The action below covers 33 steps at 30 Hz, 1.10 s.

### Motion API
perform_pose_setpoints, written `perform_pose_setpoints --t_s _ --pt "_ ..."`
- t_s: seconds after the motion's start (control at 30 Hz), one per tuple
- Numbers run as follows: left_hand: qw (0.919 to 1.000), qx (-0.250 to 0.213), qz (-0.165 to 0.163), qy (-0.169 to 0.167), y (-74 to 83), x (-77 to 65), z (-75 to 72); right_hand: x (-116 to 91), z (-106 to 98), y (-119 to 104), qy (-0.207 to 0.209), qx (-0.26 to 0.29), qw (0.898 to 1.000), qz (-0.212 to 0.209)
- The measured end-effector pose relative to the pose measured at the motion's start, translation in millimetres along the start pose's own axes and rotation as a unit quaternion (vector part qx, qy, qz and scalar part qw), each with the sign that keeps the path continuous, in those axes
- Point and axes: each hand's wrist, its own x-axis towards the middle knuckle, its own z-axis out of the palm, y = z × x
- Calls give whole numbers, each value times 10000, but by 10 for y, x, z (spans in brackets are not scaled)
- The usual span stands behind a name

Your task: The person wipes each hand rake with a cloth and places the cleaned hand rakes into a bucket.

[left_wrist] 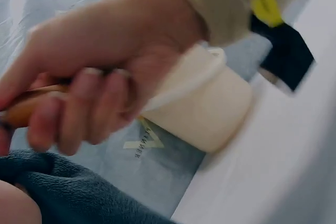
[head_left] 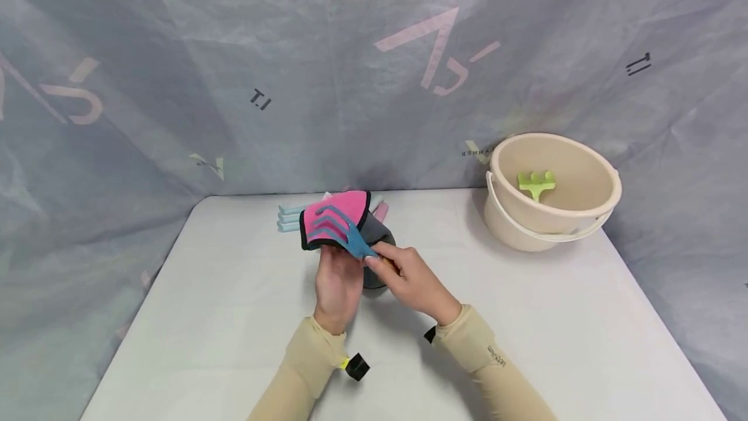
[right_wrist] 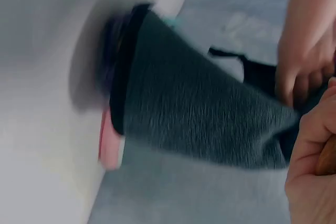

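My left hand (head_left: pixel 339 284) holds a cloth (head_left: pixel 350 203), pink on one face and grey on the other, with black edging. In the right wrist view the left hand's fingers (right_wrist: pixel 300 88) curl at the dark end of the cloth. My right hand (head_left: pixel 415 278) grips the wooden handle (left_wrist: pixel 34 106) of a blue hand rake (head_left: pixel 358 242). The rake's tines lie across the pink face of the cloth, pointing up and left. In the left wrist view the right hand's fingers wrap the handle, above the grey cloth (left_wrist: pixel 79 187).
Behind the cloth lie a light blue rake (head_left: pixel 288 218) and a pink handle (head_left: pixel 381 212), partly hidden. A cream bucket (head_left: pixel 520 229) with a green rake (head_left: pixel 536 184) inside stands at the table's back right. Grey printed sheeting (head_left: pixel 327 83) hangs behind the white table (head_left: pixel 234 317).
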Motion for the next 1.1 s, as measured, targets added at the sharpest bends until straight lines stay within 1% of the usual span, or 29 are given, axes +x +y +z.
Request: perform_pose_setpoints --t_s 0.07,0.17,0.23,0.27,0.3,0.33,0.37,0.47,0.53,0.63,0.67,0.7,0.73,0.77,0.9,0.93,0.97,1.0,1.1 --pt "9994 346 46 -26 -57 -14 21 1 -4 20 99 372 9991 189" --pt "9949 1009 46 -73 -151 -38 54 0 -67 52 311 610 9969 393" --pt "9885 1501 42 -176 -195 -56 80 1 -124 60 437 629 9955 562" --pt "9824 1856 50 -211 -207 -71 94 2 -154 53 475 649 9945 672" --pt "9742 2243 67 -222 -214 -82 106 2 -181 44 478 731 9929 803" --pt "9638 2651 107 -252 -216 -96 119 2 -207 35 459 848 9908 948" --pt "9510 3076 170 -271 -219 -107 125 6 -229 24 432 960 9884 1098" --pt "9082 4148 469 -309 -212 -136 135 13 -277 2 306 1311 9789 1539" --pt "8894 4503 680 -405 -209 -142 132 14 -296 -4 234 1498 9732 1729" --pt "8620 4921 1078 -558 -205 -133 112 12 -306 -13 187 1615 9689 1867" --pt "8521 5052 1233 -592 -205 -128 103 13 -305 -15 158 1640 9680 1894" --pt "8388 5222 1414 -617 -203 -119 95 15 -301 -18 124 1636 9676 1919" --pt "8241 5396 1609 -621 -199 -107 89 16 -296 -19 86 1632 9668 1967" --pt "8072 5581 1819 -617 -195 -92 81 18 -288 -22 35 1638 9658 2009" --pt "7315 6283 2595 -525 -186 -37 46 19 -255 -28 -191 1679 9609 2192" --pt "7197 6382 2682 -531 -180 -23 41 18 -247 -29 -253 1711 9596 2221" --pt "7115 6448 2740 -547 -175 -11 33 16 -238 -30 -322 1754 9585 2223" --pt "7076 6482 2756 -567 -170 -4 25 13 -231 -31 -387 1776 9583 2206" --pt "7009 6589 2683 -506 -146 8 10 4 -215 -33 -568 1765 9603 2085"
